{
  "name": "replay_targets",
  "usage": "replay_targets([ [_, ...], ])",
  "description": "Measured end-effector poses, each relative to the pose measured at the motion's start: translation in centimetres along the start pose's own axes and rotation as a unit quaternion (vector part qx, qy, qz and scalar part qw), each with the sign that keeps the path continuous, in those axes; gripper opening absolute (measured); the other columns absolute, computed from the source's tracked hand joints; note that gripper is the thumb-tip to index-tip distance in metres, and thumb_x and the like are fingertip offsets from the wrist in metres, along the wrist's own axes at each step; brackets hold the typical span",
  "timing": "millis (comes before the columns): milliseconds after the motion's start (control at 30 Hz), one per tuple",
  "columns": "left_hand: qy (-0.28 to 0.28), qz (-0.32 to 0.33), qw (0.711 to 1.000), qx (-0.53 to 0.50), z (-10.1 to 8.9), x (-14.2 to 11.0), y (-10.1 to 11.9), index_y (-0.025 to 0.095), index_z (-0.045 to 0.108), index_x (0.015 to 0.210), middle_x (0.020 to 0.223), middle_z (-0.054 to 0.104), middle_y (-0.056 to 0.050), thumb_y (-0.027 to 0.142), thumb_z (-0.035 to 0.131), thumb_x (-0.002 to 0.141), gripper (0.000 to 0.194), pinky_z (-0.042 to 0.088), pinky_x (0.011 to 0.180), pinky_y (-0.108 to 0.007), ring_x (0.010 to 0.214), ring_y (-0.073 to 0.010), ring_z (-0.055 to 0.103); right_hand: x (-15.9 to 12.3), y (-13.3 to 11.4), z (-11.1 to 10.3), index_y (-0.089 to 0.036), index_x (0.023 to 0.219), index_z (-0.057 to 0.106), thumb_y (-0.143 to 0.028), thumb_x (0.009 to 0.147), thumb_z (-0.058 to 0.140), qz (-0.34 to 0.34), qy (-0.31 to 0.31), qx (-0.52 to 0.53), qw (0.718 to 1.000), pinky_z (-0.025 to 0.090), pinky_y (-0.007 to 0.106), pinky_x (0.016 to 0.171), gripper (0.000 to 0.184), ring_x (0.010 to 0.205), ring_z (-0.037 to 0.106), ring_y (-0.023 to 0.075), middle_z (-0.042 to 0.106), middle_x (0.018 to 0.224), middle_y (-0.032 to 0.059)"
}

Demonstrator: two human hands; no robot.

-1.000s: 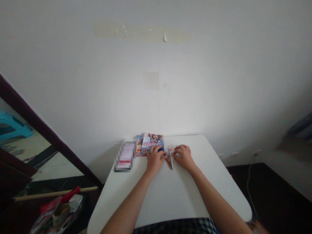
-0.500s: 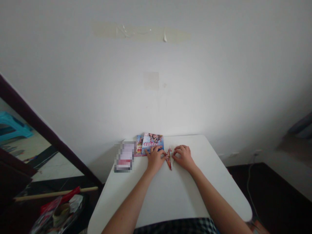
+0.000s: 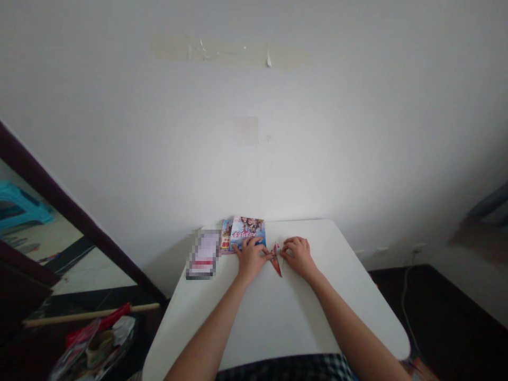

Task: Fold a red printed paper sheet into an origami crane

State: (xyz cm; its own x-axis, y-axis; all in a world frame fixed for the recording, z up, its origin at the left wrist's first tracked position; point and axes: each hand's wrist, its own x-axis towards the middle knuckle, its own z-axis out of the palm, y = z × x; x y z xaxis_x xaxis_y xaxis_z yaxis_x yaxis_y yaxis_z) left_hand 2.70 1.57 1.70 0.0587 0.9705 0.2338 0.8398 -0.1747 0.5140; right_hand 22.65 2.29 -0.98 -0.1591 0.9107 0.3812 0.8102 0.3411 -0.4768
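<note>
A small folded piece of printed paper (image 3: 277, 263), red and white with pointed ends, stands on the white table (image 3: 273, 323) between my hands. My left hand (image 3: 251, 260) pinches its left side with thumb and forefinger, while the other fingers rest on the near edge of some colourful printed leaflets (image 3: 248, 228). From the other side, my right hand (image 3: 297, 256) has thumb and fingertips closed at the paper's right edge, the other fingers curled. The exact contact of the fingertips is too small to make out.
Left of the leaflets lies a pixelated phone-like object (image 3: 204, 254). A white wall (image 3: 317, 148) rises directly behind the table. On the floor at left are a wooden stick (image 3: 138, 308) and a bag of items (image 3: 99, 344); a cable (image 3: 405, 296) runs down at right.
The folded paper has tilted slightly, its near tip shifting a little to the right. My left hand and the leaflets have moved slightly left; my right hand is nearly still.
</note>
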Motion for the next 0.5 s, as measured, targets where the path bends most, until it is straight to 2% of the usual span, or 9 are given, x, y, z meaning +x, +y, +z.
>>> replay_targets([
  [100,-0.006,-0.001,1.0,0.002,0.01,-0.11,-0.25,0.031,0.077,0.076,0.139,0.062,0.003,0.031,0.078,0.078,0.002,0.006,0.111,-0.081,0.137,-0.0341,0.041,0.06,0.07,0.05,-0.027,0.083,0.072,-0.028,0.084,0.071,0.004,0.003,0.005,1.0,0.031,0.048,0.106,0.003,0.117,0.05,0.0264,0.068,0.111,0.0031],
  [367,0.009,0.017,1.0,0.014,0.32,-0.25,-0.15,0.029,0.076,0.078,0.138,0.062,0.001,0.033,0.072,0.082,0.006,0.008,0.111,-0.081,0.137,-0.0327,0.041,0.02,-0.19,-0.09,-0.027,0.081,0.073,-0.031,0.084,0.07,0.011,0.005,0.002,1.0,0.032,0.047,0.106,0.006,0.115,0.051,0.0258,0.068,0.109,0.0033],
  [500,0.009,0.013,0.999,0.032,0.29,-0.18,-0.08,0.03,0.076,0.08,0.141,0.059,0.0,0.036,0.072,0.082,0.008,0.009,0.111,-0.081,0.139,-0.0339,0.039,-0.24,-0.82,-0.52,-0.027,0.085,0.072,-0.043,0.083,0.071,0.007,0.006,-0.021,1.0,0.032,0.049,0.107,0.016,0.117,0.05,0.0268,0.066,0.111,0.005],
])
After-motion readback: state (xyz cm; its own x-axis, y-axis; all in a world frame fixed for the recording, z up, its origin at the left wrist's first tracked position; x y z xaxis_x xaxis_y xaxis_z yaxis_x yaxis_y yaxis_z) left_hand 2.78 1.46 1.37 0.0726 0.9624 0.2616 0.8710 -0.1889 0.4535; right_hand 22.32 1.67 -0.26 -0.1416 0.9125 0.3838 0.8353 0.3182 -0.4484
